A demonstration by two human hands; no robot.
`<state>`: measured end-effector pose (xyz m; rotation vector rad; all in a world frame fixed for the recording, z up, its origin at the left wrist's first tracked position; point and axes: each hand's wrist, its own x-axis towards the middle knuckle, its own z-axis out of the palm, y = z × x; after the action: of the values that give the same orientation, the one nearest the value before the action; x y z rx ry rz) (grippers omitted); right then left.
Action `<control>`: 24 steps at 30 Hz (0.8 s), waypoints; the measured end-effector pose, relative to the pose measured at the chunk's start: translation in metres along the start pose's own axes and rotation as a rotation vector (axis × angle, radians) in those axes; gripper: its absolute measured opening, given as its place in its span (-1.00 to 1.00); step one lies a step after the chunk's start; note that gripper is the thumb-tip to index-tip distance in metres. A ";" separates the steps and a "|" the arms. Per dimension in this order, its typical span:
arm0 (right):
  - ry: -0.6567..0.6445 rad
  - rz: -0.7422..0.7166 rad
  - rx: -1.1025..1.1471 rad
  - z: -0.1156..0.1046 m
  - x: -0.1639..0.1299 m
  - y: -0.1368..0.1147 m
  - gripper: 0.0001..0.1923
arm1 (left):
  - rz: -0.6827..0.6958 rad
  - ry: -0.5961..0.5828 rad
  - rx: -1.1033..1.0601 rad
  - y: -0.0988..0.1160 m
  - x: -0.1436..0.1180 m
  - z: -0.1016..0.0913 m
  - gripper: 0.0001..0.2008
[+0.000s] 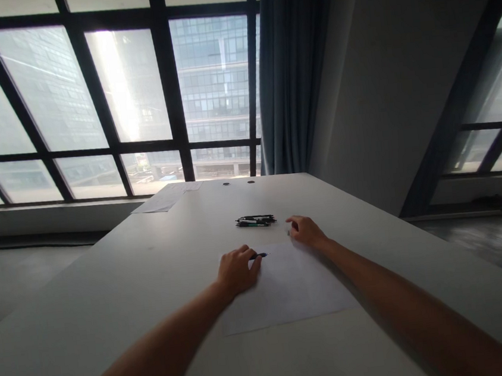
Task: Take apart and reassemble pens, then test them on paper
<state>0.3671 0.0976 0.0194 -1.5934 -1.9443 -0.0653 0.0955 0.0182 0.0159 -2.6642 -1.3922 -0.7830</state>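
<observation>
The left hand [238, 270] lies knuckles-up on the near-left part of a white rectangular sheet of paper [289, 291], its fingers curled around a slim dark pen [258, 256]. Only the pen's front end shows past the fingers. Its long axis runs roughly left to right across the table, and the visible tip points right, toward the other hand, lying low over the top edge of the paper.

The right hand [306, 230] rests just beyond the paper's far-right corner, fingers bent inward and fingertips on or close to the tabletop. Whether it pinches anything small cannot be told.

Just beyond both hands, a small cluster of dark pens [255, 220] lies flat, long axes also running left to right, apart from both hands.

Everything sits on a broad pale grey table [122, 285]. Bare surface spreads to the left of the left hand and in front of the paper toward the person. The table's right edge runs diagonally close past the right forearm, leaving less room there.

At the far end lie more loose white sheets [162, 200], and behind them a tall dark-framed window [169, 89] with a blue-grey curtain [292, 70] at its right.
</observation>
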 end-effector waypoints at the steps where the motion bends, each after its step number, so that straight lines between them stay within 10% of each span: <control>1: 0.059 0.003 0.022 -0.003 -0.003 -0.006 -0.63 | 0.005 0.004 -0.006 -0.001 0.000 0.001 -0.67; 10: 0.019 -0.269 0.328 0.003 -0.061 -0.085 -0.80 | 0.069 0.049 -0.044 -0.005 0.000 0.006 -0.71; 24: 0.125 -0.318 0.380 0.010 -0.071 -0.087 -0.90 | 0.112 -0.011 -0.026 -0.006 0.000 0.004 -0.60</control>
<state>0.2904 0.0161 0.0063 -1.0077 -1.9550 0.0702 0.0924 0.0232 0.0110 -2.7423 -1.2308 -0.7813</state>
